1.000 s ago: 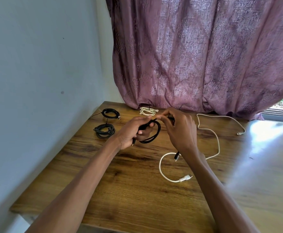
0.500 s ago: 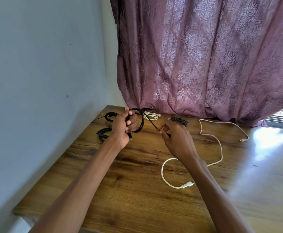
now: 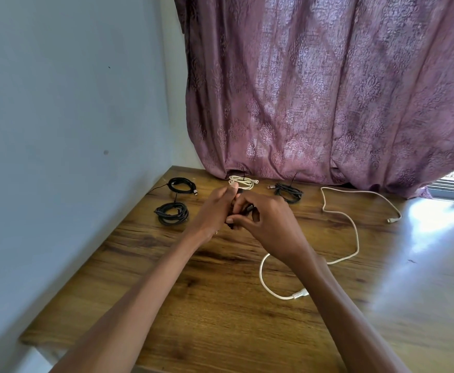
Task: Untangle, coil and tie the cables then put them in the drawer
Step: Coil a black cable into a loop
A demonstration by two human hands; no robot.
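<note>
The wooden counter [image 3: 220, 313] is carrying all the cables, and it is standing against the wall on its left edge and the curtain [image 3: 328, 90] at its far edge. The long white cable [image 3: 355, 232] is lying loose and uncoiled across the right half of the counter; it is looking soft and light, so it is best taken near one plug and wound in even loops. Near the far left corner, two black coils [image 3: 172, 213] [image 3: 182, 184] are lying already bundled, and along the far edge a small white coil [image 3: 243, 182] and a dark coil [image 3: 288, 191] are lying, each seemingly with a tie. The left hand [image 3: 215, 211] and the right hand [image 3: 269, 224] are meeting above the middle of the counter, fingers curled and gripping a small black cable [image 3: 244, 210] between them, mostly hidden. This cable is probably springy and thin, so the loops are needing a firm pinch where they cross, or they may open again
</note>
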